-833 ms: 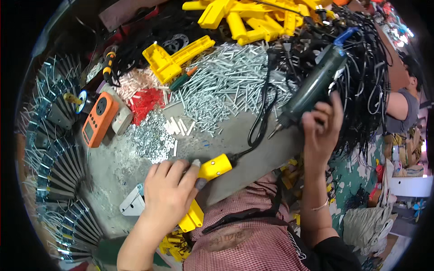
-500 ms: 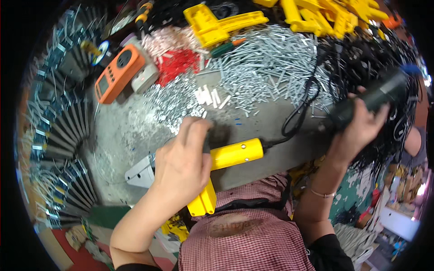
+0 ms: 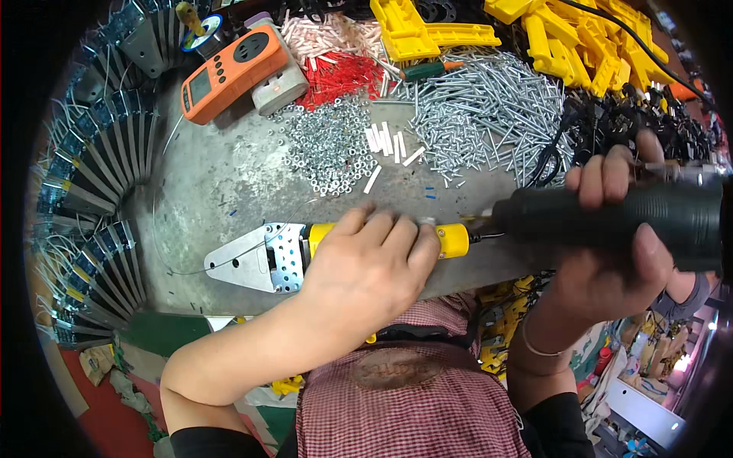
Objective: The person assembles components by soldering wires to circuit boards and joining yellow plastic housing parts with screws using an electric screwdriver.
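Observation:
My left hand [image 3: 374,263] is wrapped over the yellow handle [image 3: 452,240] of a tool that lies along the bench's near edge. A perforated metal guard [image 3: 284,256] and a tapering flat metal plate [image 3: 240,262] stick out on its left; a black cord leaves its right end. My right hand [image 3: 611,229] grips a thick, dark electric screwdriver [image 3: 603,221], somewhat blurred. The screwdriver lies almost level, its narrow front end close to the handle's right end. Whether its tip touches there I cannot tell. My left palm hides the middle of the handle.
Beyond my hands lie heaps of nuts [image 3: 328,145], long screws [image 3: 489,107], red sleeves [image 3: 343,80] and white tubes [image 3: 393,141]. An orange meter [image 3: 233,72] stands far left, near rows of metal plates with wires [image 3: 126,145]. Yellow shells [image 3: 588,46] are piled far right.
The screwdriver has come left and nearer, levelling out toward the yellow handle. My left hand has shifted right along the tool, and more of the metal plate and guard now shows. The view has shifted.

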{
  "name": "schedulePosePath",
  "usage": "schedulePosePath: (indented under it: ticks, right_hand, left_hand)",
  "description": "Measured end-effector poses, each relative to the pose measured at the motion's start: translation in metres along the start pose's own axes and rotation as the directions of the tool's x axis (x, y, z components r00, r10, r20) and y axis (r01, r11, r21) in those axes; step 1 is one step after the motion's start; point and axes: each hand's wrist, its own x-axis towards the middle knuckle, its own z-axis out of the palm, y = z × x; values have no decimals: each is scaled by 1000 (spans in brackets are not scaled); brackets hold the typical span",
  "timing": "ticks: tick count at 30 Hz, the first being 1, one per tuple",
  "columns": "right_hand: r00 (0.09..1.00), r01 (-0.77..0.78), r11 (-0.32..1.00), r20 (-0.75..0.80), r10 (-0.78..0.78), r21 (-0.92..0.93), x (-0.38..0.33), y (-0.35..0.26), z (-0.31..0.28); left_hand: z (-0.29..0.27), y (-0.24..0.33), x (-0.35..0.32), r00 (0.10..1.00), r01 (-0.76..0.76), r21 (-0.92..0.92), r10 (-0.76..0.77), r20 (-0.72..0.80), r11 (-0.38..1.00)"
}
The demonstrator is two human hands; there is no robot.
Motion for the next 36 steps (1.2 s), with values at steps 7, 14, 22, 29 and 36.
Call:
schedulePosePath:
  ticks: [7,14,22,29,36]
  right_hand:
    - [997,-8,991,72,18,-136,-3,12,30]
    - [909,-68,997,411,76,-34,14,24,32]
    - [990,-36,989,130,55,-145,1,11,36]
    - [920,-74,987,372,121,-140,-6,-1,26]
    - [885,-57,995,456,90,-86,-7,6,27]
  left_hand:
    - [5,-5,7,983,183,-289,-165,84,940]
    - [3,-6,7,985,172,-382,-166,51,908]
    - [13,-5,5,982,171,-366,-189,-14,915]
    - [11,-6,7,973,228,-334,-228,39,914]
    - [7,-2,4,980,197,-328,-196,37,924]
